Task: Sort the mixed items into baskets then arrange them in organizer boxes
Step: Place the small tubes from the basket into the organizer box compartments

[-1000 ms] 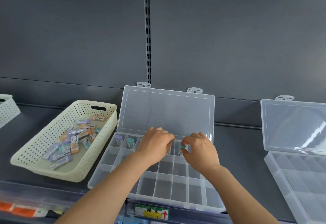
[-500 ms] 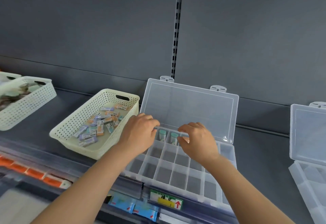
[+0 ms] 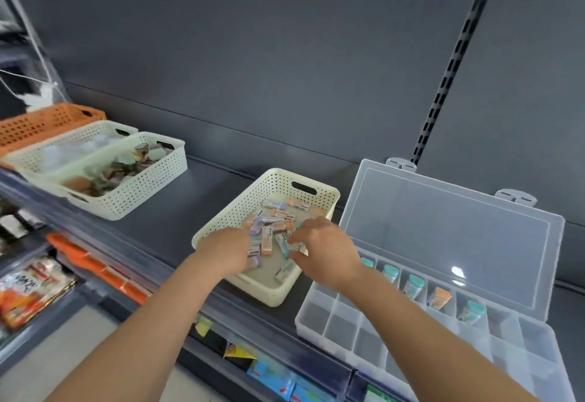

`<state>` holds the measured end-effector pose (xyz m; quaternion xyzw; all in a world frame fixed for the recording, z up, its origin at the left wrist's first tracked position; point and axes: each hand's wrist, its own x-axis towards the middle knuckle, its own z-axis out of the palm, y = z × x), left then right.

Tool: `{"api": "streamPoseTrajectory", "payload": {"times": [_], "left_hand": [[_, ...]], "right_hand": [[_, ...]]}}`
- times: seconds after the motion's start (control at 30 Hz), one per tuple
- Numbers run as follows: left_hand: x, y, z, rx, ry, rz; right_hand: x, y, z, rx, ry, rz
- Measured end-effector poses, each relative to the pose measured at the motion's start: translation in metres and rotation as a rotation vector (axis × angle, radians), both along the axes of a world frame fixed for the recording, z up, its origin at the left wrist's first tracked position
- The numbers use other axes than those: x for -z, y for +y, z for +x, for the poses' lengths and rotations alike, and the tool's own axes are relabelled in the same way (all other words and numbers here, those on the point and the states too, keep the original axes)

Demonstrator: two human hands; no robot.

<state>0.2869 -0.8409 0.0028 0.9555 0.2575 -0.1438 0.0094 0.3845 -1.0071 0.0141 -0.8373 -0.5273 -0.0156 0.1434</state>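
Both hands are down in the cream basket point(image 3: 235, 211) of capped tubes point(image 3: 274, 220). My left hand point(image 3: 226, 251) curls over the pile and my right hand point(image 3: 326, 248) is half-pinched, but I can't tell if either actually grips one. The open organizer box point(image 3: 343, 322) sits just right of my right hand.

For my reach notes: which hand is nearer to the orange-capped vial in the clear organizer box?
Right. The right hand is over the right edge of the cream basket, left of the orange-capped vial; the left hand is farther left, inside the basket.

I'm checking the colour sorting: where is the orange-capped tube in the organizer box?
Head view, right of centre: the orange-capped tube stands in the back row of the organizer box, between teal-capped tubes.
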Motion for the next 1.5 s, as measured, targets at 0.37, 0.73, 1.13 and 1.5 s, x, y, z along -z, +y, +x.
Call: {"api": "streamPoseTrajectory", "payload": {"times": [0.37, 0.73, 1.13, 1.5], "left_hand": [[0.031, 0.04, 0.019, 0.055, 0.127, -0.145], [0.016, 0.057, 0.018, 0.05, -0.312, -0.687], [-0.021, -0.051, 0.048, 0.229, -0.638, -0.911], [-0.033, -0.204, 0.093, 0.467, -0.855, -0.869]], "right_hand": [[0.027, 0.1, 0.001, -0.056, -0.178, -0.465], [0.017, 0.084, 0.021, 0.275, 0.031, -0.111], [-0.021, -0.043, 0.022, 0.438, 0.207, 0.486], [-0.017, -0.212, 0.041, 0.657, 0.149, 0.549]]}}
